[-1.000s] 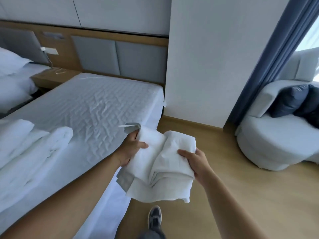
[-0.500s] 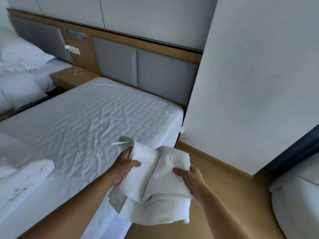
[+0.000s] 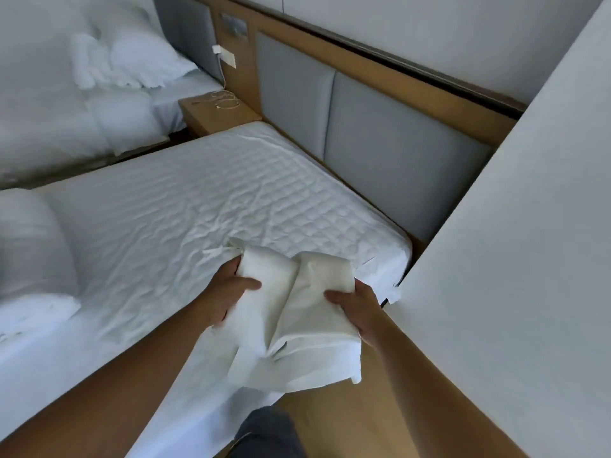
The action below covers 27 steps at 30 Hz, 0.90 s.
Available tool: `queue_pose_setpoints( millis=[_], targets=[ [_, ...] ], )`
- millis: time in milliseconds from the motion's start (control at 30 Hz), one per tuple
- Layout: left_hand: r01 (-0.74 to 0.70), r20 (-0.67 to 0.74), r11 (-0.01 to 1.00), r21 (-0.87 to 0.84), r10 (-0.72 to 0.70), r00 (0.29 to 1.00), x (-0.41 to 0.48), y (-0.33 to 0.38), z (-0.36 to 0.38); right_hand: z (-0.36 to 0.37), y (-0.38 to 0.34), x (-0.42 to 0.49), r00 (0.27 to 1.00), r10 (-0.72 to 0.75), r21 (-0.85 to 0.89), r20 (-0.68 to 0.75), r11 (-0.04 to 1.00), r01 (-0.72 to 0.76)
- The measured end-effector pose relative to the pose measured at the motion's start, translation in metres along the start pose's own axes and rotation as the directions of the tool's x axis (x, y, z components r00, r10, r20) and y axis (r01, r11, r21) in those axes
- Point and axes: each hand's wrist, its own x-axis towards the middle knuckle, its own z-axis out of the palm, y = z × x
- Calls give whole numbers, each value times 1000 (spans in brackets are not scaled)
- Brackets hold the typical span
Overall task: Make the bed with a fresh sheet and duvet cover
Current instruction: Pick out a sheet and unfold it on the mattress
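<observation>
As you face it, bed (image 3: pixel 185 206): quilted cover bare and rumpled.
Bundled linen (image 3: pixel 29 259): lying on the bed, far from its headboard (image 3: pixel 396 133).
Folded sheet (image 3: pixel 307 328): up in both your hands, over the bed's near edge.
Left hand (image 3: pixel 228 292): thumb on top, pinching the sheet's left fold.
Right hand (image 3: pixel 358 309): thumb clamping the right fold.

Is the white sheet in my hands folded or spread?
Folded. The white fabric sheet is a layered bundle gripped by the left hand and right hand over the quilted white mattress.
</observation>
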Motion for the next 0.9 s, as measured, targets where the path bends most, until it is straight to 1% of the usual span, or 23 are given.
queue_pose_setpoints(
  millis=[100,200,333,400,467,533,567,600,667,700,733,767,800,833,867,900],
  targets=[
    [8,-86,999,-34,-11,996,48,16,9,-8,-38,71,997,1,-66,73,998,4],
    [21,-205,998,-67,-34,978,110,32,8,-2,-79,147,989,-5,-132,145,991,25],
    [12,-293,992,-124,-48,955,193,53,-9,12,-133,250,974,-31,-197,226,977,77],
    [9,-342,986,-166,-66,937,224,62,-20,19,-158,296,956,-41,-225,290,968,110],
    [30,-392,977,-213,-114,913,250,66,-34,20,-177,340,941,-50,-244,336,960,138],
    [85,-437,959,-270,-200,877,272,49,-47,16,-179,389,939,-30,-261,343,957,126],
    [125,-465,946,-300,-259,847,284,31,-49,12,-170,415,945,-5,-290,328,951,105],
    [169,-502,928,-331,-325,801,296,8,-48,8,-155,441,950,24,-342,311,935,89],
    [293,-585,882,-370,-466,664,317,-51,-34,0,-109,493,969,78,-509,235,859,54],
    [375,-599,851,-369,-526,604,326,-81,-20,-4,-81,516,981,99,-618,164,786,24],
    [460,-565,801,-384,-597,569,334,-109,-3,-9,-55,533,986,134,-728,101,685,-18],
    [532,-497,734,-421,-678,542,339,-131,18,-14,-30,546,979,188,-830,72,555,-45],
    [594,-432,674,-439,-738,519,343,-150,38,-20,-8,555,969,237,-909,73,416,-33],
    [636,-430,653,-411,-754,496,346,-164,58,-27,10,561,961,263,-952,81,306,-4],
    [663,-488,663,-348,-732,476,348,-175,73,-32,22,563,961,266,-961,78,275,2],
    [676,-564,678,-290,-691,451,350,-183,83,-37,30,565,960,270,-946,72,325,-21]
  ],
)
